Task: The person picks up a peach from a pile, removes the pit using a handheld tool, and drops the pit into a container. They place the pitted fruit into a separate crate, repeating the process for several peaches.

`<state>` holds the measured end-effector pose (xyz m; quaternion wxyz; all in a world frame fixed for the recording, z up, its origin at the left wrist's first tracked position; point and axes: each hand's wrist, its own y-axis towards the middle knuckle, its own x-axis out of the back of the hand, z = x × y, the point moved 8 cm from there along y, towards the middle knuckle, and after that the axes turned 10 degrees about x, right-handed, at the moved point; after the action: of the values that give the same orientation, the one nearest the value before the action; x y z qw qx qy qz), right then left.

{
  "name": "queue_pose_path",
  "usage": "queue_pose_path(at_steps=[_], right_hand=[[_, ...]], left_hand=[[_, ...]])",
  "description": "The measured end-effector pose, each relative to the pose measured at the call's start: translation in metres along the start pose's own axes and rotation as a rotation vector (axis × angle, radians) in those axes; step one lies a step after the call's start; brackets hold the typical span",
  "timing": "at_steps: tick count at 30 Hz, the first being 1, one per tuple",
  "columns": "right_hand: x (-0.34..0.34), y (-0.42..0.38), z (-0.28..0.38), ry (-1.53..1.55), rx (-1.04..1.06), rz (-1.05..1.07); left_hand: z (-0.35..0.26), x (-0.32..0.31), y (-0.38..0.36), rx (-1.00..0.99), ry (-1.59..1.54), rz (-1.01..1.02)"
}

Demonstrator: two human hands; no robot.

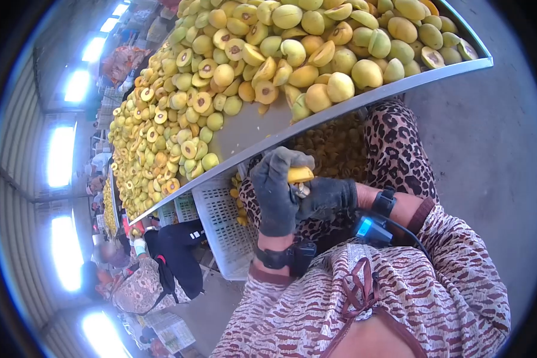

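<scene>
My left hand (274, 188), in a dark grey glove, has its fingers wrapped round a yellow fruit piece (300, 174). Close against it, my right hand (328, 198), also gloved, is closed on a small metallic object (303, 190) whose shape is mostly hidden. Both hands are over my lap, just below the metal rim (340, 113) of a table. Heaped on that table are yellow-green fruits (224, 74), many of them halved, some with brown pits showing.
A white perforated crate (224, 224) with fruit pieces stands left of my left hand. Between my knees lie more brownish-yellow pieces (331, 146). At the left, a co-worker in dark trousers (176, 250) sits by the table. Other people are farther back.
</scene>
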<state>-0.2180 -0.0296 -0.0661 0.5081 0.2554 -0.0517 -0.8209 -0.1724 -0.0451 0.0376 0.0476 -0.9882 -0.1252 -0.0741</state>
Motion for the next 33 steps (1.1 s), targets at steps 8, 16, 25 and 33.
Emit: queue_pose_path(at_steps=[8,16,25,33], right_hand=[[-0.029,0.006,-0.021,-0.409,-0.173,0.389],[0.026,0.002,-0.037,0.433,-0.544,-0.422],[0.016,0.014,-0.025,0.781,-0.513,-0.342],[0.002,0.007,-0.03,0.777,-0.677,-0.355]], left_hand=[[0.064,0.084,-0.031,0.346,-0.89,-0.173],[0.071,0.292,-0.028,-0.054,0.088,-0.699],[0.051,0.215,0.172,-0.184,0.923,-0.299],[0.081,0.19,0.178,0.0,1.33,-0.177]])
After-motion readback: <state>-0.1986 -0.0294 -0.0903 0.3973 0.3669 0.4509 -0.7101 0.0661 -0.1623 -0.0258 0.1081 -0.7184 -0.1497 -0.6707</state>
